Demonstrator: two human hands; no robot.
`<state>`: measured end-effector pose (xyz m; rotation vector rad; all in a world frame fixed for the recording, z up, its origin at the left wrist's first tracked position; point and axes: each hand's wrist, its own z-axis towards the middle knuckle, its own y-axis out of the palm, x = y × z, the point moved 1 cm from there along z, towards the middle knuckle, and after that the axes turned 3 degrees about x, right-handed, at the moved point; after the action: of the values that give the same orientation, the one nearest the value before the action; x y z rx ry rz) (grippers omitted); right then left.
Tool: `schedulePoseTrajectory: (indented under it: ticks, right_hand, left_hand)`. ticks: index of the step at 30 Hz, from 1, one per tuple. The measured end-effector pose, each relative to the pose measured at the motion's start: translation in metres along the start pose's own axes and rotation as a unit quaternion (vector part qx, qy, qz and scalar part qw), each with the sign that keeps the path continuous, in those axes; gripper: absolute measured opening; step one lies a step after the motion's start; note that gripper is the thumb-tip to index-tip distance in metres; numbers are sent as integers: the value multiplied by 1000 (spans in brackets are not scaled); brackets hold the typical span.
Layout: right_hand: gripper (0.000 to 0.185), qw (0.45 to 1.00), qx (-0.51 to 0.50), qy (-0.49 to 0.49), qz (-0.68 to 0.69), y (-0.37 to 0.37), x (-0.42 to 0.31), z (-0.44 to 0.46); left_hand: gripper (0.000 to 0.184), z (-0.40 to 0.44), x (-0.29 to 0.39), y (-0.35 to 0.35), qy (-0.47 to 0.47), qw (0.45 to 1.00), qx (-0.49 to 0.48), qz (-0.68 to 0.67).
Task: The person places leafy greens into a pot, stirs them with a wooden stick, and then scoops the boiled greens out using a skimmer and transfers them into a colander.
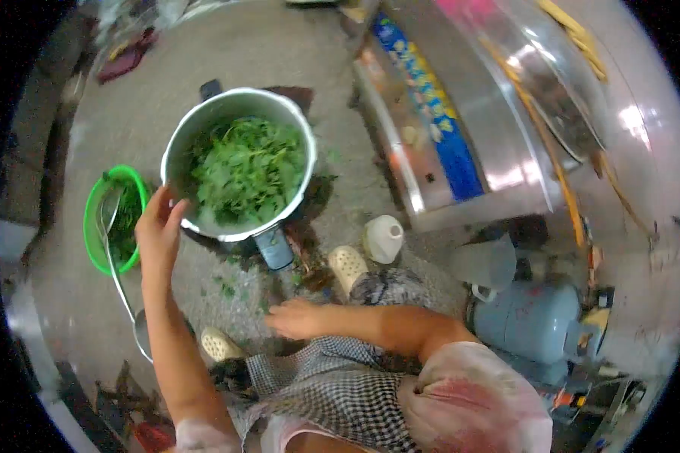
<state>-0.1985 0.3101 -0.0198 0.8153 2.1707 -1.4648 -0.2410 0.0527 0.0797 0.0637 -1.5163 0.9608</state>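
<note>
A large metal pot with dark handles stands on the floor, filled with leafy greens. My left hand is at the pot's near left rim, thumb and fingers apart, with nothing visible in it. Whether it touches the rim I cannot tell. Just left of that hand is a bright green basket holding more greens. A long-handled metal ladle leans across the basket. My right hand hangs below the pot's near handle, fingers loosely stretched and nothing seen in them.
A whitish plastic jug stands right of the pot, close to my shoe. Farther right are a metal cabinet and a blue-grey gas cylinder. Scraps of leaf lie on the concrete floor.
</note>
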Motion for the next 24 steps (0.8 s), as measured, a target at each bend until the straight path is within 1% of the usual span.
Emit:
schedulePoseTrajectory:
  ticks: [1, 2, 3, 4, 5, 6, 7, 8, 9, 10, 11, 12, 13, 14, 16, 18, 20, 21, 23, 24]
  right_hand:
    - [20, 996, 83, -8, 3, -15, -7, -9]
    - [16, 986, 169, -15, 3, -41, -6, -36]
    - [12, 969, 247, -28, 6, -63, -12, -55]
    - [13, 919, 388, -65, -20, -81, -9, -71]
    - [14, 846, 521, -102, -45, -103, -3, -102]
    - [18, 809, 556, -71, -177, -142, -7, -148]
    - [16, 771, 624, 60, -112, -169, -12, -195]
    - [18, 718, 660, 119, -188, -193, -18, -237]
    - [25, 645, 714, 187, -199, -208, -7, -275]
    - [29, 601, 690, 273, -297, -225, -15, -301]
    - [29, 566, 563, 441, -411, -234, 6, -345]
    - [36, 598, 433, 453, -500, -230, 31, -393]
    - [36, 629, 441, 482, -421, -219, 51, -425]
    - [36, 648, 449, 511, -341, -208, 72, -456]
    - [37, 716, 427, 503, -231, -201, 76, -466]
    - [37, 707, 481, 440, -275, -182, 118, -512]
    - [36, 696, 510, 436, -257, -180, 77, -471]
    - [35, 689, 525, 435, -247, -179, 43, -438]
    - [34, 738, 521, 415, -108, -184, -20, -370]
    - [33, 765, 509, 377, -115, -189, -41, -339]
  left_hand:
    - [39, -13, -16, -15, 8, 999, 22, 38]
    - [35, -25, -21, -14, 19, 996, 45, 76]
    - [31, -44, -33, -24, -20, 997, 66, 38]
    - [27, -63, -52, -32, -62, 994, 87, -6]
    - [23, -86, -64, -38, -103, 991, 81, -34]
    - [20, -108, -76, -42, -148, 984, 76, -61]
    - [18, -134, -88, -43, -191, 972, 84, -103]
    - [17, -171, -100, -55, -249, 953, 110, -136]
    - [18, -197, -95, -57, -299, 946, 104, -76]
    - [18, -224, -99, -58, -308, 935, 134, -116]
    - [19, -244, -118, -61, -321, 940, 80, -81]
    - [20, -248, -96, -54, -333, 928, 116, -119]
    - [20, -253, -112, -50, -318, 933, 86, -141]
    - [19, -252, -110, -39, -336, 924, 93, -155]
    - [19, -245, -115, -24, -352, 917, 101, -156]
    - [18, -246, -123, -11, -390, 882, 106, -242]
    - [20, -251, -133, 5, -398, 870, 113, -269]
    - [21, -250, -135, 11, -400, 864, 116, -283]
    - [21, -251, -129, 19, -409, 855, 91, -306]
    - [22, -250, -128, 23, -412, 850, 76, -318]
